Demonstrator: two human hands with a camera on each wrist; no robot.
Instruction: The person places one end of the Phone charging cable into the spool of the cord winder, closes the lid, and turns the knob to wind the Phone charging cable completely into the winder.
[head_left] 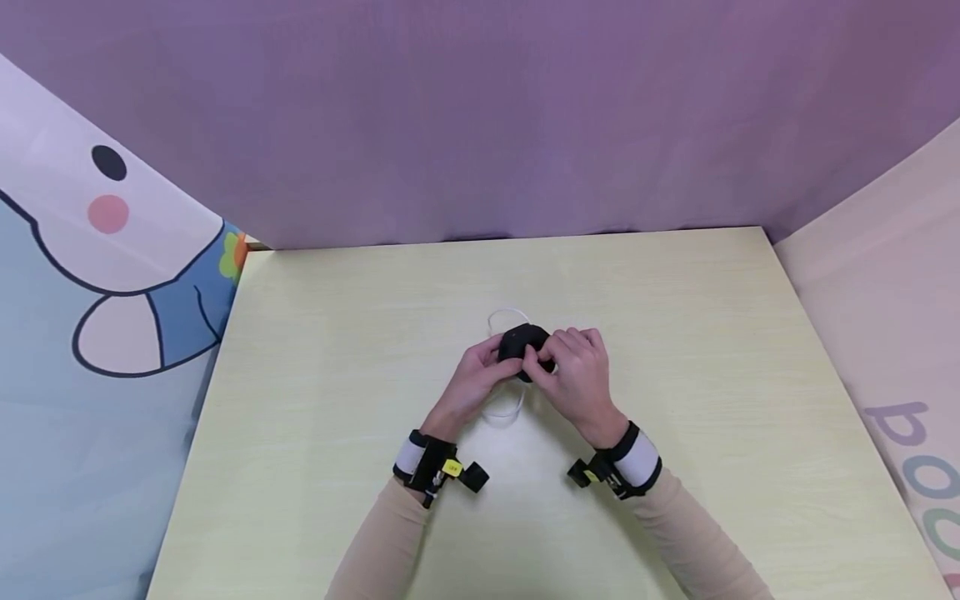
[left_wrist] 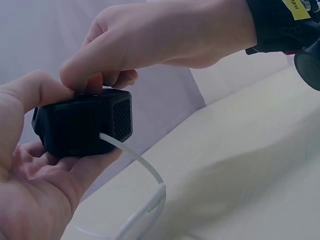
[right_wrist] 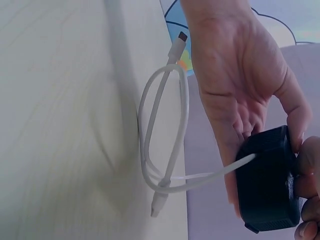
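A small black box-shaped device [head_left: 517, 340] with a textured grille on one end is held up above the table. My left hand [head_left: 474, 379] grips it from the left, thumb on top and fingers beneath. On its upper side, the curled fingers and thumb of my right hand [head_left: 576, 371] pinch at the edge; what exactly lies under those fingertips is hidden. From a hole in the device's side comes a white cable [left_wrist: 145, 162]. It hangs in a loose loop, and in the right wrist view a metal-tipped plug [right_wrist: 177, 47] shows at its upper end.
Below the hands is a pale wood-grain table [head_left: 337, 333]. A purple cloth [head_left: 480, 125] stands along its far edge, a printed cartoon sheet [head_left: 150, 333] on the left, and a pale lettered sheet [head_left: 877, 317] on the right. Each wrist wears a strapped camera.
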